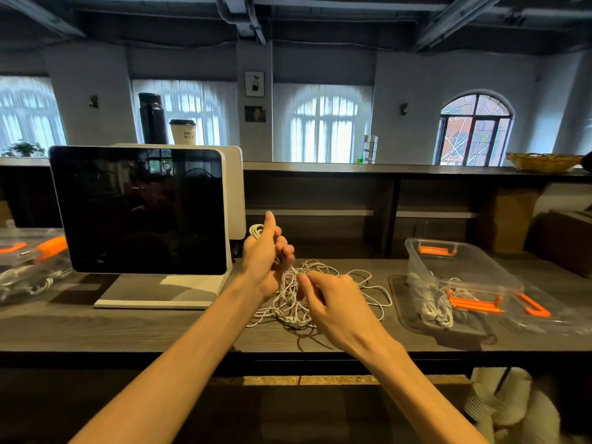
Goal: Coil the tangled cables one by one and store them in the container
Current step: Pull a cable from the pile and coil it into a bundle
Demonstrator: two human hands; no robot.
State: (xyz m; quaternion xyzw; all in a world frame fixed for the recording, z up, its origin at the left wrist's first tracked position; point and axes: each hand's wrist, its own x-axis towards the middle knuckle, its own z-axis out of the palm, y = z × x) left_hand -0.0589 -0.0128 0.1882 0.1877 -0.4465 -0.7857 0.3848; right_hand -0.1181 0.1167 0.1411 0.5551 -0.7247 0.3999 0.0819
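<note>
Left hand [262, 254] mid-frame, fingers curled round small white coil [256, 231], thumb up. Right hand [333, 302] pinches strand from tangled cables [298, 302] sprawling left-right on surface [160, 328]. Clear container [461, 277] right.

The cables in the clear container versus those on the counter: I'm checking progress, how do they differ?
The cables in the clear container lie in neat coiled bundles; the cables on the counter sprawl in one loose tangle. The first lie untouched; the left hand and right hand work the second. All look white.
</note>
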